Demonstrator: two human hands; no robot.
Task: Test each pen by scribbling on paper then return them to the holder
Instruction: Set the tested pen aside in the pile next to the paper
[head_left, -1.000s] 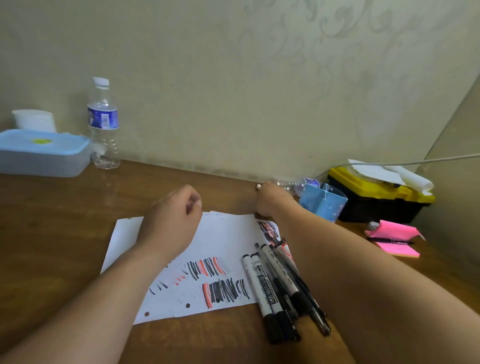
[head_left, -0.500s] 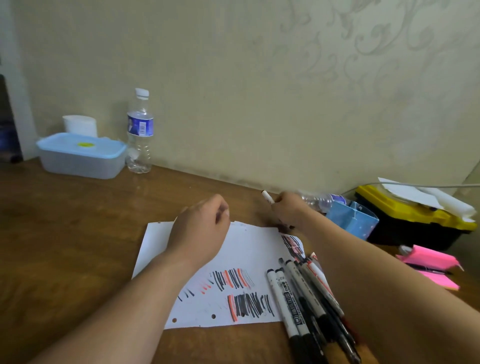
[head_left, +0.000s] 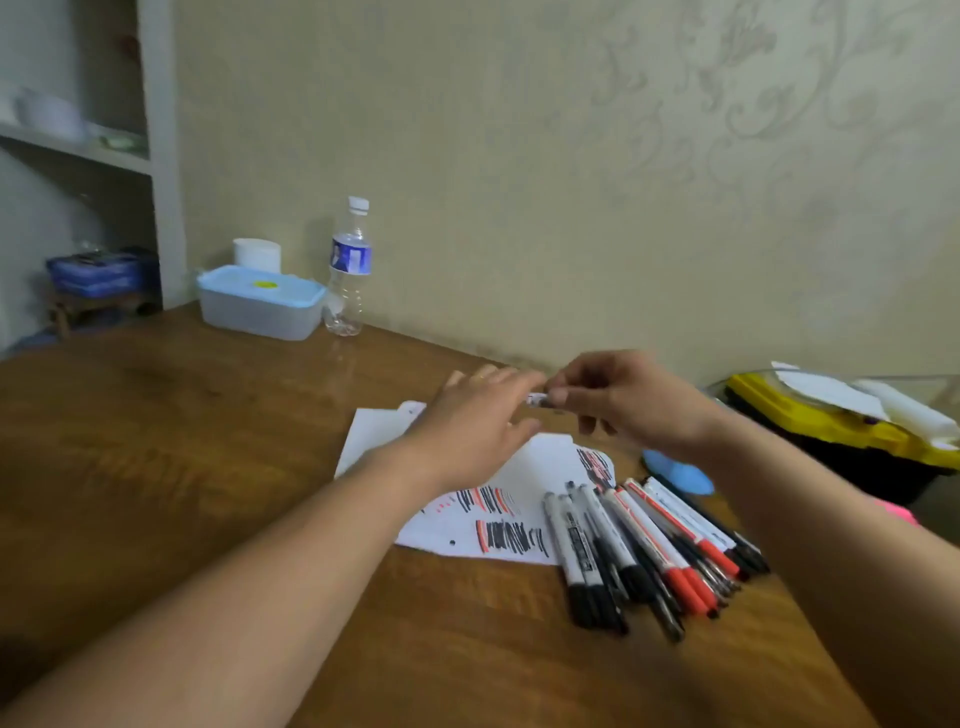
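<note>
Head view: my right grip (head_left: 634, 405) had come up from beside the blue holder (head_left: 680, 475) and hung in the middle of the frame, fingers curled around a pen (head_left: 537, 399) whose white end poked out toward the left. My left grip (head_left: 472, 421), a moment before resting curled on the paper (head_left: 374, 431), had lifted off and stretched its fingers to that white end. It was released, not yet closed on anything I could make out. The holder sat half hidden behind my right forearm, right of centre. The other pens (head_left: 639, 540) lay heaped on the worktop (head_left: 208, 467) at the paper's right edge, lower right of centre. I judged this the uncapping of the next pen, with the scribble test to follow and the heap yet to be returned.
</note>
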